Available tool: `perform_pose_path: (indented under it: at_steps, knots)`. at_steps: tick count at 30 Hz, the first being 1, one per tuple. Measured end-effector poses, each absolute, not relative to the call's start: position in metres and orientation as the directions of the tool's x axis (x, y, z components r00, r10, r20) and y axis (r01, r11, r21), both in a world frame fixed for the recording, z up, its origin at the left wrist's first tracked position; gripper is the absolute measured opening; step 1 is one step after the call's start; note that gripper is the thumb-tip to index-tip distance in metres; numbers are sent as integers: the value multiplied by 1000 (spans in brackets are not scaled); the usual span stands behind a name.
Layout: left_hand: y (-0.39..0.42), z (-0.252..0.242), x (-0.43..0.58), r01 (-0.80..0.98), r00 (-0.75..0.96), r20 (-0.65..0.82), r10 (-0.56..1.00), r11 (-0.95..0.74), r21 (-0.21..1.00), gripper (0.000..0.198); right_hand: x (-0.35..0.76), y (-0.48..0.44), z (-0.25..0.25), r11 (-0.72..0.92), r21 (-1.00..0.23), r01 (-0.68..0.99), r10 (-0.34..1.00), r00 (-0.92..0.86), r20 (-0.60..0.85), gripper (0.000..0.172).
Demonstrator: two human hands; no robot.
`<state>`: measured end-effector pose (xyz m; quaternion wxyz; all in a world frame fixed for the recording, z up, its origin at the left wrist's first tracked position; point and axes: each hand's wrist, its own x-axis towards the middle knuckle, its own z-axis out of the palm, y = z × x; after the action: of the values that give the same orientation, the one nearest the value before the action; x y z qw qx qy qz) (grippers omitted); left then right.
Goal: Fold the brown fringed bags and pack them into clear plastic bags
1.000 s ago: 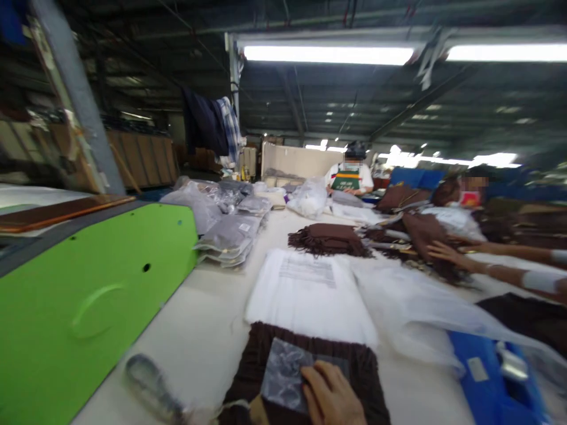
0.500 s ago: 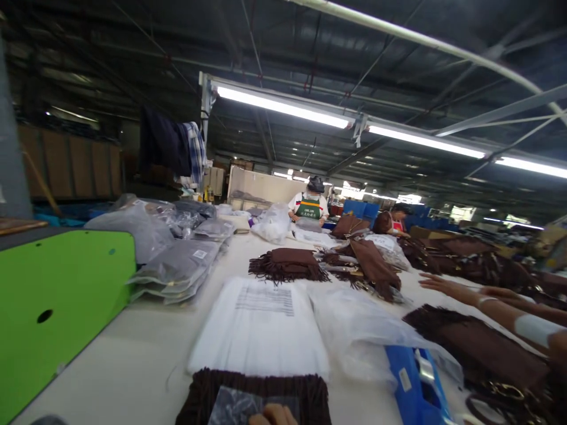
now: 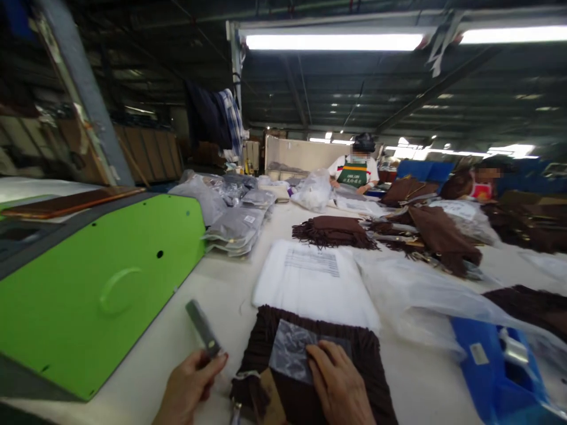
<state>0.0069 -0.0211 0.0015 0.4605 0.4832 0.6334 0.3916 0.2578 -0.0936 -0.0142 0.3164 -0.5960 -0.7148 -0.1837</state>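
My left hand [image 3: 190, 383] is closed on one end of a flat grey strip [image 3: 201, 326] with a small metal stud, which points up and away over the table. My right hand [image 3: 334, 378] lies with fingers extended on a sheet of clear plastic film [image 3: 290, 351]. Beneath the film is a dark brown fringed bag [image 3: 376, 378]. A piece of tan card [image 3: 272, 398] and a metal clasp [image 3: 236, 410] show at the bag's lower left. Touching the bag's far edge is a stack of white plastic bags [image 3: 312, 289] with printed text.
To the left stands a green machine panel [image 3: 133, 254]. Packed grey bags [image 3: 237, 230] are stacked behind it. A blue tape dispenser [image 3: 491, 360] and clear plastic [image 3: 411, 301] lie right. Farther back are brown fringed bags [image 3: 334, 230] and a person in a green apron [image 3: 354, 171].
The view has tilted down and turned left. My left hand has come into view with the grey strip, and more of my right hand shows. A neighbour's arms at the right have left the picture.
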Motion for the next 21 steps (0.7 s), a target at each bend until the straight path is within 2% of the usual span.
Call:
perform_pose_path:
  at_steps: [3,6,8,10,11,12,14,18,21]
  knots:
    - [-23,4,9,355,-55,-81,995,95,930,31,257,-95,-8,221,-137,966,739,-74,669,23]
    - [-26,0,15,459,84,126,988,-151,875,23,256,-96,-9,214,-143,966,751,-69,657,23]
    - [-27,-5,20,510,229,366,902,-432,744,23,256,-96,-10,217,-150,965,753,-67,655,23]
    - [-27,-9,26,522,402,559,725,-683,511,31,257,-96,-10,233,-172,957,754,-66,653,23]
    - [-27,-11,28,520,477,603,640,-758,393,35,257,-97,-9,246,-192,950,753,-63,655,22]
    - [-27,-12,31,522,537,612,581,-798,300,40,258,-97,-8,261,-218,940,749,-55,660,21]
    - [-27,-15,33,539,604,588,538,-819,196,52,259,-100,-5,302,-271,914,731,-39,681,18]
    - [-22,-22,30,544,646,548,531,-824,157,69,263,-104,-9,358,-296,885,694,-40,718,14]
    - [-13,-33,25,503,681,540,494,-852,146,69,265,-102,-20,324,-191,927,612,-51,789,15]
